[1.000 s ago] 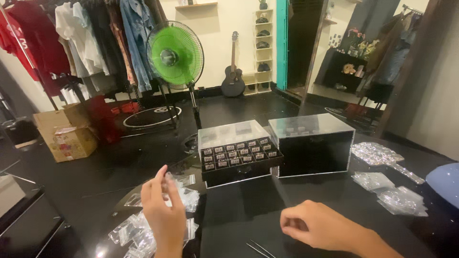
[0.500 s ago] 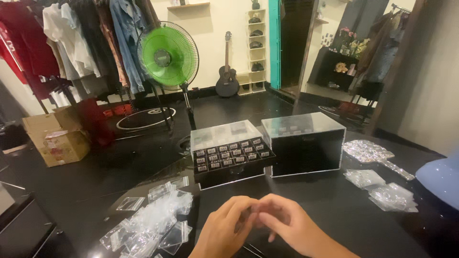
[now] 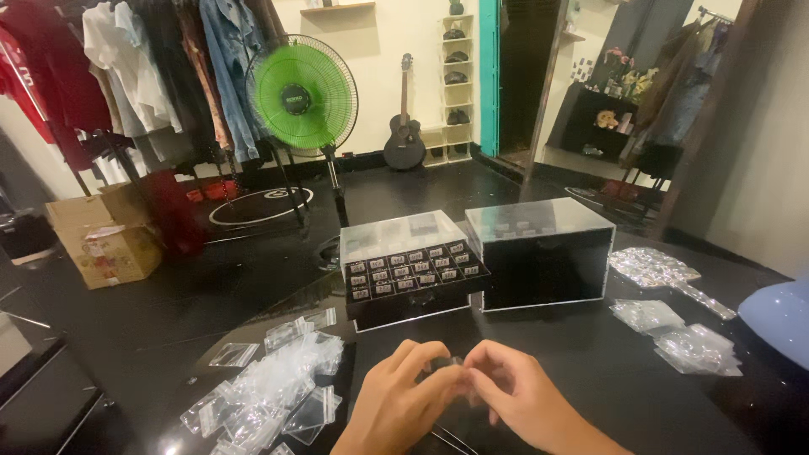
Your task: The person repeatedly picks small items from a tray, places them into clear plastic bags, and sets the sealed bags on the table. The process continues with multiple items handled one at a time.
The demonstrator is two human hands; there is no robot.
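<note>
I observe my left hand [image 3: 396, 404] and right hand [image 3: 518, 396] meeting fingertip to fingertip above the counter [image 3: 581, 354], both grips pinched on one small dark item [image 3: 452, 364]; clear bags [image 3: 270, 396] lie left of it, a drawer case [image 3: 413, 274] beyond.

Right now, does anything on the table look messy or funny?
Yes: the small clear plastic zip bags lie in a loose, overlapping heap left of the left hand, some scattered apart. The clear-lidded black drawer boxes stand straight.

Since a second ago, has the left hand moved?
Yes. The left hand swung right from above the plastic bags to meet the right hand before the drawer box.
</note>
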